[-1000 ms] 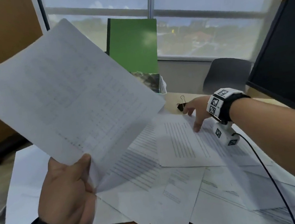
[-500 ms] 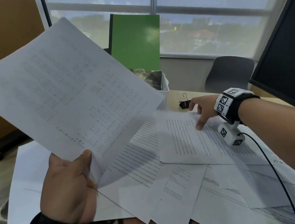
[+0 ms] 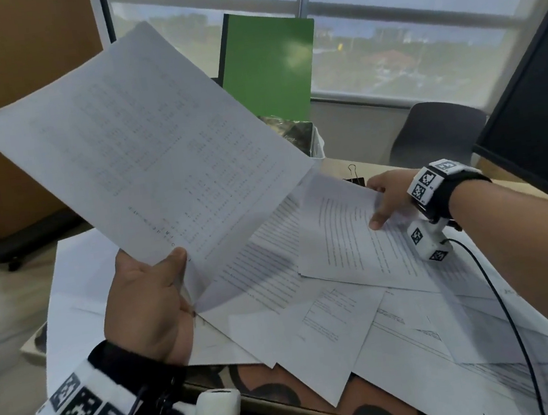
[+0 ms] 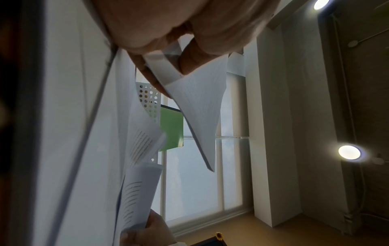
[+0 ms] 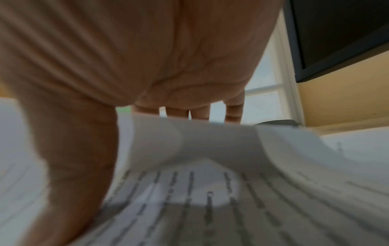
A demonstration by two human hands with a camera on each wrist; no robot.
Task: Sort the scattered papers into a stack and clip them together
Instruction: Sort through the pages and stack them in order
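Pinching only one corner, the left hand (image 3: 146,305) could drop its sheets (image 3: 141,147) while the right hand (image 3: 389,197), fingers (image 5: 200,112) clamped on another sheet (image 3: 348,236) at centre frame, may crumple it.

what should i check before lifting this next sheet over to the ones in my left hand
1. Left hand grips the held sheets at their lower corner: ok.
2. Right hand has the next sheet, thumb on top, fingers beyond the curled-up far edge: ok.
3. Only one sheet is pinched: cannot tell.
4. Next sheet is free of the loose papers; it lies on top: ok.
5. Binder clip is apart from the sheet's far edge: cannot tell, the raised edge hides its base.
6. Held sheets' edges are squared: cannot tell.
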